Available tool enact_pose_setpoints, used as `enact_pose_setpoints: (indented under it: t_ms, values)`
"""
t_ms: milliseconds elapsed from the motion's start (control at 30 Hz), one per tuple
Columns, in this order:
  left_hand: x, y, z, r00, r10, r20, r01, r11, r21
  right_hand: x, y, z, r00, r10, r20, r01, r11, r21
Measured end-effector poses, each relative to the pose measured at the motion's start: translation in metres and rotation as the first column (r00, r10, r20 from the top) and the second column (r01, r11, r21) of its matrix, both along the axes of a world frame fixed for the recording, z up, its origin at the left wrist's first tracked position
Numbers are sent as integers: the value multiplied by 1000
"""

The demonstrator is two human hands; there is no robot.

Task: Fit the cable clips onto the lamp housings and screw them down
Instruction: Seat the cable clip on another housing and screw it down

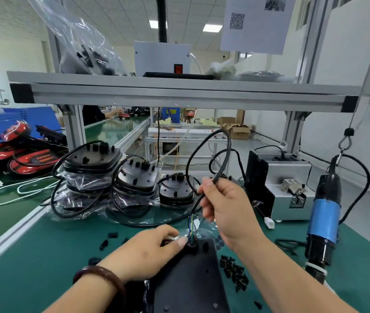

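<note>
Left hand (148, 251): pinched at the cable entry of the lamp housing (190, 279), laid on the tabletop (44, 256). Right hand (224, 206): cable (229, 143) gripped aloft. Cable clips (233, 272): heaped loose alongside, none seen fitted. Screwdriver (325, 218): hung unused; screwing judged outstanding.

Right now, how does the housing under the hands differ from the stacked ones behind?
The near housing lies alone on the mat; the stacked housings sit in three piles. The near housing looks black; the stacked housings show grey faces. The right hand holds the near housing's cable up in a loop, the left hand grips its entry; the stacked housings' cables coil around them. Both lie studs up.
</note>
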State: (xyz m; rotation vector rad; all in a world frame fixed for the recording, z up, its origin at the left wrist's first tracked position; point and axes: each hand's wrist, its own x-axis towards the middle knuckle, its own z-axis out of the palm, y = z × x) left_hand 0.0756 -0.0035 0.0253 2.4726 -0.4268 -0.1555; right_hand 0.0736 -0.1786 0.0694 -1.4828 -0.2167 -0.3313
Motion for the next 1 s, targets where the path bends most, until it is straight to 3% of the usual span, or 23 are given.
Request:
enact_pose_setpoints:
  t_ms: [167,333,600,733,800,833,900,967,1000]
  values:
    - [-3,-9,3,968,-104,229,102,995,22,-2,-2,10,999,38,36,-42,993,113]
    - [-12,-17,-4,940,-168,298,166,986,30,-3,-3,10,996,79,41,-84,985,150]
    - [-6,1,-11,953,-235,188,225,972,73,0,-3,0,987,118,-107,-99,981,166]
    - [-2,16,3,946,-318,58,311,944,111,0,-5,-1,980,168,-110,-152,978,143]
    - [1,18,15,937,-344,61,329,927,179,2,-5,-1,981,165,-103,-154,982,109]
    - [3,14,21,938,-338,82,324,935,145,3,-5,0,982,164,-91,-156,984,91]
    - [1,1,38,965,-253,64,261,941,-215,4,-4,2,985,165,-42,-163,985,50]
    - [-1,-16,53,977,-209,-36,144,777,-613,4,-2,6,984,180,-6,-180,984,2]
    - [-2,-24,57,980,-196,-37,118,723,-681,4,-2,11,980,200,-9,-200,980,-18]
